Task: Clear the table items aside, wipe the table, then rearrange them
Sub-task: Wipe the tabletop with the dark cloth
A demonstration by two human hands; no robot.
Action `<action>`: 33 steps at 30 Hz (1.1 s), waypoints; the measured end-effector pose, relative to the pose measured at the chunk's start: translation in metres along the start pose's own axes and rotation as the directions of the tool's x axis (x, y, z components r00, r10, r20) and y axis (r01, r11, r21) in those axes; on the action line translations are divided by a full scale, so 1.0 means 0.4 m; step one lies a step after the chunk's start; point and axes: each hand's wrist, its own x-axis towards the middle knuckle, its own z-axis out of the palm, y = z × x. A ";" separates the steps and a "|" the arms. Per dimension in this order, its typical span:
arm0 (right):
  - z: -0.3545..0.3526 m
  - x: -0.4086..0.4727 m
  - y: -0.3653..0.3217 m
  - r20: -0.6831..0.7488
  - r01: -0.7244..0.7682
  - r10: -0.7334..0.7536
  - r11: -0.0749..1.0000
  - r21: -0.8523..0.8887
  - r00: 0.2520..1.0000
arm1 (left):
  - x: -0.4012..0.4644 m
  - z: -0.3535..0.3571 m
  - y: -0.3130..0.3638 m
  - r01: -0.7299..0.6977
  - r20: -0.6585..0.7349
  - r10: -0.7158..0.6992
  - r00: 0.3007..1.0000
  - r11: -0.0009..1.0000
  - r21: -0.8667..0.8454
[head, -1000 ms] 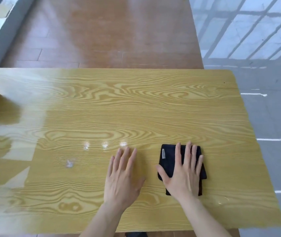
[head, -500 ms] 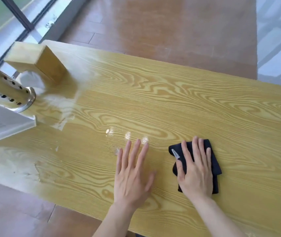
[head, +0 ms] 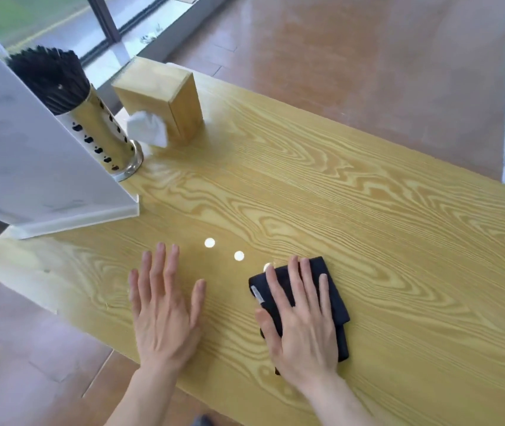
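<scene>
Items fill the left end of the table (head: 368, 210) now: a white sign stand (head: 39, 167), a perforated metal holder of black chopsticks (head: 97, 130) and a wooden napkin box (head: 165, 96) with a white tissue (head: 148, 129) poking from its front. All 3 stand close together at the table's far-left corner. A second ago only a blur showed at that edge, so the view has swung left toward them while both hands kept their spots on the wood. The left hand (head: 165, 312) lies flat and spread on the bare top, gripping nothing. Just beside it, to the right, the right hand (head: 303, 321) presses palm-down with fingers spread on the folded black cloth (head: 334, 299), pinning rather than clutching it. The cloth sits near the front edge, well apart from the clustered items. My reading: wiping looks nearly finished, and the turn toward the items suggests rearranging them comes next.
</scene>
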 end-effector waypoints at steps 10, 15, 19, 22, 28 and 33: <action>-0.002 -0.013 -0.013 0.046 -0.076 0.083 0.987 -0.140 0.996 | 0.050 0.021 -0.024 0.041 0.027 -0.043 0.999 0.998 0.056; 0.001 0.107 -0.003 -0.004 -0.205 0.207 0.965 -0.164 0.978 | 0.053 0.016 -0.026 0.046 0.028 -0.047 0.999 0.997 0.055; 0.006 0.200 0.024 -0.041 -0.243 0.239 0.959 -0.146 0.970 | 0.053 0.016 -0.026 0.046 0.033 -0.048 0.998 0.997 0.061; 0.011 0.220 0.037 -0.046 -0.236 0.233 0.964 -0.119 0.972 | 0.049 0.017 -0.026 0.051 0.024 -0.052 0.998 0.997 0.052; 0.004 0.067 0.022 0.007 -0.079 0.080 0.992 -0.100 0.997 | 0.049 0.020 -0.026 0.037 0.025 -0.038 0.999 0.998 0.056; 0.004 0.031 0.013 0.026 -0.066 0.069 0.994 -0.087 0.997 | 0.052 0.017 -0.021 0.042 0.030 -0.043 0.999 0.998 0.047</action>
